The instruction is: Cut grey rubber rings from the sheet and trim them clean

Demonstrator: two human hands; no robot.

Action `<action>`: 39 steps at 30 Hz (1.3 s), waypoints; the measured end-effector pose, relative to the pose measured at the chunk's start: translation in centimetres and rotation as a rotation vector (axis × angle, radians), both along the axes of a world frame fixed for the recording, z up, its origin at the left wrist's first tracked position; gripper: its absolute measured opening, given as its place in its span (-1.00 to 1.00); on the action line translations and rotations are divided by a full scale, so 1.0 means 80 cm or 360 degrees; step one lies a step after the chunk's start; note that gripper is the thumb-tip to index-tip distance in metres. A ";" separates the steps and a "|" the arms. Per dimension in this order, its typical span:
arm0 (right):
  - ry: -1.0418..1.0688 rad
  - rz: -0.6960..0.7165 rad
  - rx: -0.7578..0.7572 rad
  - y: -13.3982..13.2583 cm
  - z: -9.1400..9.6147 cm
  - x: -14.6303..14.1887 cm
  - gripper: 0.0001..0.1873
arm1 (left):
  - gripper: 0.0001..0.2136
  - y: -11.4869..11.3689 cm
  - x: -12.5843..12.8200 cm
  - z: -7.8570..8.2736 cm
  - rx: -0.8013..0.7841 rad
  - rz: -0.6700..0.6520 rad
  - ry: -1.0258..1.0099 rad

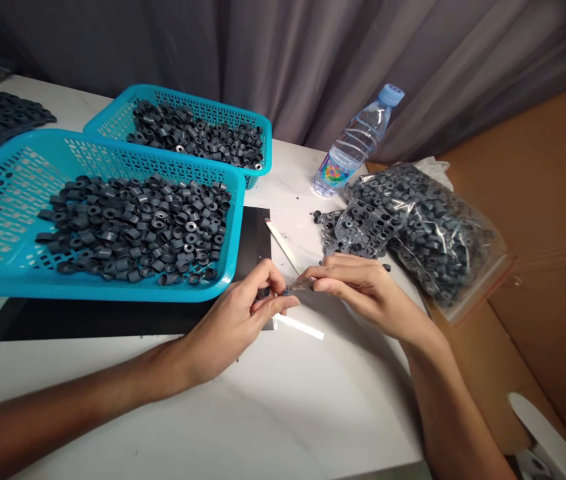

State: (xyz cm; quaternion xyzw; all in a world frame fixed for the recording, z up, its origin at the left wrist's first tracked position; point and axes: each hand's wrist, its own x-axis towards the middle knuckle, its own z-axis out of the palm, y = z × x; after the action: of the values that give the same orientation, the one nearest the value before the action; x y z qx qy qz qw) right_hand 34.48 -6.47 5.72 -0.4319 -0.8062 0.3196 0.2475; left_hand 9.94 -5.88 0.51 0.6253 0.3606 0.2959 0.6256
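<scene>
A white marbled table (283,400) carries a black mat (87,320) under 1 turquoise basket (3,280), a 2nd basket (263,127) behind, a water bottle (357,143), a clear bag (463,267), loose grey rings (327,223) and a thin white strip (283,245).

Matt grey plastic rings (133,227) in glossy perforated plastic basket (7,220).

I find no text I can read here. The water bottle (357,140) carries a colourful label (333,175), but its print is too small and blurred.
</scene>
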 end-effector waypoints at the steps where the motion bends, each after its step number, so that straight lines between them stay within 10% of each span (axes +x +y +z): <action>1: -0.0002 -0.0001 -0.0004 0.000 -0.001 0.000 -0.72 | -0.76 0.000 0.000 0.000 -0.0001 0.0002 -0.0001; 30: 0.0045 -0.0006 -0.0102 0.002 -0.003 0.002 -0.74 | -0.77 0.001 0.000 0.006 0.0145 0.0013 0.0161; 39: 0.0368 -0.0351 -0.0410 -0.002 -0.002 -0.004 -0.61 | -0.79 0.001 0.000 0.010 0.0169 0.0021 0.0115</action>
State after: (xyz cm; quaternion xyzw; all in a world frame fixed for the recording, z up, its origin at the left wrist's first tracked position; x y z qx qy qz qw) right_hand 34.14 -6.66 5.54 -0.5062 -0.6727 0.4385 0.3146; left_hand 9.92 -5.80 1.29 0.6655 0.3709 0.2958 0.5762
